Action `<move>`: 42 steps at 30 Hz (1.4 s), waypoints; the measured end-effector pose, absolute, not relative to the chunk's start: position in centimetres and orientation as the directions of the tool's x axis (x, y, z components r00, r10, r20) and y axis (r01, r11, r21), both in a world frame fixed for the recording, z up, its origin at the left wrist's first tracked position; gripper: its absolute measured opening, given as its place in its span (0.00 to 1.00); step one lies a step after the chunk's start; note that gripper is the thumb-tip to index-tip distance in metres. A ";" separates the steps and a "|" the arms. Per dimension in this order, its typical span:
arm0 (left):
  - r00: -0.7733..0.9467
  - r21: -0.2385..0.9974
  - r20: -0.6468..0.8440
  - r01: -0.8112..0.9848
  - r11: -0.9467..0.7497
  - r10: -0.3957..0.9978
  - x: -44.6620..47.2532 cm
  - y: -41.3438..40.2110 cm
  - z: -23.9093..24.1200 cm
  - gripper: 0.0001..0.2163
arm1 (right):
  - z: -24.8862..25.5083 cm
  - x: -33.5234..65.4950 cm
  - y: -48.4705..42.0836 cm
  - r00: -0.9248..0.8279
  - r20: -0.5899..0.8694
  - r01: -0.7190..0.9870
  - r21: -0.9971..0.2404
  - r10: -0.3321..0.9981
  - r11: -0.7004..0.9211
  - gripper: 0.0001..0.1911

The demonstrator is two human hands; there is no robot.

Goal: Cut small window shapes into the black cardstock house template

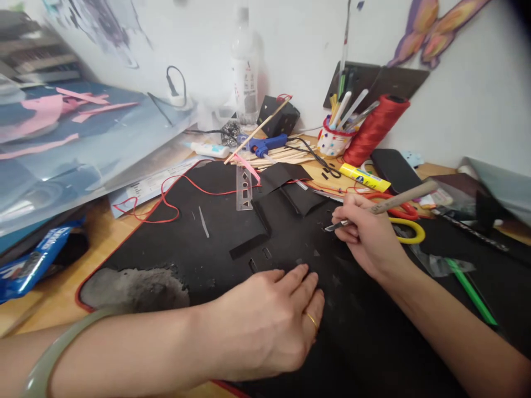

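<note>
My right hand (365,235) is closed around a craft knife (400,198) with a long pale brown handle. Its blade points left, close over black card (290,232) that has folded flaps and small cut-out shapes. My left hand (276,315) lies palm down over the near part of the card, fingers stretched out and nothing visible in them. Black card and black mat (166,246) are hard to tell apart around the hands. Just behind my right hand are scissors (409,229) with red and yellow handles. A clear stencil ruler (244,190) lies beyond the flaps.
Along the back stand a bottle (245,72), a black box (277,116), a blue glue gun (267,145), a pen cup (334,138) and a red thread spool (375,130). A yellow glue tube (365,177) lies nearby. Red cord (199,188) crosses the mat. A blue packet (37,265) sits left.
</note>
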State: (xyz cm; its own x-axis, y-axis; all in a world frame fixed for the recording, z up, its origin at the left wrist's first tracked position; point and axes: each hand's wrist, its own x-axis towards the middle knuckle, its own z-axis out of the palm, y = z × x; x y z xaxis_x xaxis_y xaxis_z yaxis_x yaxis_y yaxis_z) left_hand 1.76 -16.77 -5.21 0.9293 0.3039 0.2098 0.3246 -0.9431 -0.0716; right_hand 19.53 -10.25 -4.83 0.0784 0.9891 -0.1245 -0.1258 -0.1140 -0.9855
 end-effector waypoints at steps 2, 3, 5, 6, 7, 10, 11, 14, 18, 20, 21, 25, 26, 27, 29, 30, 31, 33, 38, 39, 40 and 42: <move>0.947 -0.081 0.190 0.276 -0.958 0.257 2.2 -17.1 -5.3 0.16 | -4.0 20.0 -10.2 0.085 -0.087 -0.163 -0.984 0.993 -0.072 0.17; 0.951 -0.103 0.198 0.260 -0.960 0.237 2.4 -17.2 -5.4 0.15 | -3.6 20.2 -10.3 0.090 -0.063 -0.164 -0.985 0.994 -0.047 0.17; 0.951 -0.151 0.237 0.236 -0.960 0.197 2.6 -17.2 -5.6 0.14 | -2.7 20.7 -10.4 0.105 -0.014 -0.151 -0.989 0.994 0.002 0.16; 0.950 -0.160 0.255 0.225 -0.961 0.179 2.6 -17.2 -5.6 0.13 | -2.3 20.9 -10.5 0.114 0.005 -0.143 -0.990 0.993 0.021 0.16; 0.950 -0.150 0.268 0.206 -0.967 0.160 2.5 -17.1 -5.5 0.12 | -1.8 21.2 -10.6 0.125 0.022 -0.137 -0.990 0.992 0.039 0.16; 0.956 -0.021 0.283 0.083 -0.996 0.074 1.6 -16.9 -4.5 0.12 | -0.7 21.9 -10.9 0.134 0.066 -0.139 -0.987 0.989 0.085 0.17; 0.958 0.032 0.285 0.037 -0.999 0.045 1.1 -16.7 -4.0 0.13 | -0.4 22.0 -11.0 0.132 0.086 -0.142 -0.984 0.988 0.104 0.17; 0.954 0.131 0.285 0.055 -0.990 0.091 -0.7 -15.5 -2.8 0.15 | 0.0 22.1 -11.3 0.114 0.143 -0.107 -0.982 0.983 0.156 0.15; 0.870 0.192 0.317 0.332 -0.924 0.378 -2.6 -13.9 -2.4 0.14 | -0.1 21.5 -11.7 0.047 0.145 0.036 -0.989 0.988 0.144 0.13; 0.860 0.220 0.332 0.330 -0.918 0.388 -2.7 -13.8 -2.4 0.14 | -0.1 21.0 -12.0 0.016 0.126 0.109 -0.986 0.992 0.123 0.14; 0.878 0.233 0.316 0.296 -0.927 0.360 -2.5 -13.9 -2.5 0.14 | -0.1 20.8 -12.2 0.012 0.111 0.142 -0.984 0.994 0.108 0.14; 0.961 0.261 0.146 0.192 -0.946 0.235 -0.9 -14.7 -3.5 0.14 | -0.3 19.9 -13.4 0.024 0.037 0.288 -0.957 0.999 0.028 0.13; 0.968 0.262 0.114 0.187 -0.947 0.223 -0.6 -14.8 -3.8 0.16 | -0.5 19.8 -13.8 0.027 0.019 0.328 -0.944 0.999 0.009 0.11; 0.972 0.262 0.095 0.186 -0.947 0.217 -0.4 -14.9 -4.1 0.17 | -0.7 19.7 -14.4 0.019 -0.002 0.365 -0.931 1.000 -0.009 0.10; 0.972 0.260 0.088 0.188 -0.947 0.217 -0.3 -15.1 -4.7 0.19 | -1.5 19.6 -15.5 0.003 -0.027 0.432 -0.902 1.000 -0.026 0.09; 0.971 0.257 0.094 0.191 -0.947 0.221 -0.3 -15.1 -4.9 0.19 | -2.0 19.6 -16.1 -0.007 -0.038 0.462 -0.886 0.999 -0.031 0.10; 0.969 0.256 0.098 0.195 -0.947 0.226 -0.3 -15.1 -5.1 0.19 | -2.5 19.6 -16.7 -0.002 -0.043 0.489 -0.871 0.999 -0.037 0.10; 0.967 0.257 0.096 0.203 -0.945 0.234 -0.4 -15.2 -5.2 0.19 | -3.5 19.6 -17.7 0.031 -0.029 0.537 -0.842 0.999 -0.042 0.11; 0.970 0.264 0.073 0.207 -0.942 0.233 -0.5 -15.3 -5.2 0.19 | -5.2 19.6 -18.8 0.024 0.065 0.645 -0.763 0.998 0.034 0.13; 0.970 0.261 0.072 0.205 -0.943 0.231 -0.5 -15.3 -5.2 0.19 | -5.4 19.6 -18.8 0.015 0.072 0.656 -0.753 0.997 0.044 0.13; 0.971 0.258 0.071 0.203 -0.945 0.228 -0.5 -15.3 -5.2 0.19 | -5.6 19.6 -18.8 0.007 0.072 0.664 -0.747 0.997 0.049 0.13; 0.971 0.250 0.076 0.200 -0.947 0.225 -0.5 -15.2 -5.3 0.19 | -5.8 19.7 -18.7 0.005 0.069 0.670 -0.741 0.998 0.048 0.13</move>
State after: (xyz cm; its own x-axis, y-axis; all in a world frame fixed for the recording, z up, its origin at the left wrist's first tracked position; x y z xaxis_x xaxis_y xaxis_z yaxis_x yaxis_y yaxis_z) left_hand -0.53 -15.24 -5.33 0.9713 0.2253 0.0762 0.2002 -0.9474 0.2497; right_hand 19.66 -18.72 -5.75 0.0048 0.9976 0.0686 0.6700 0.0478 -0.7409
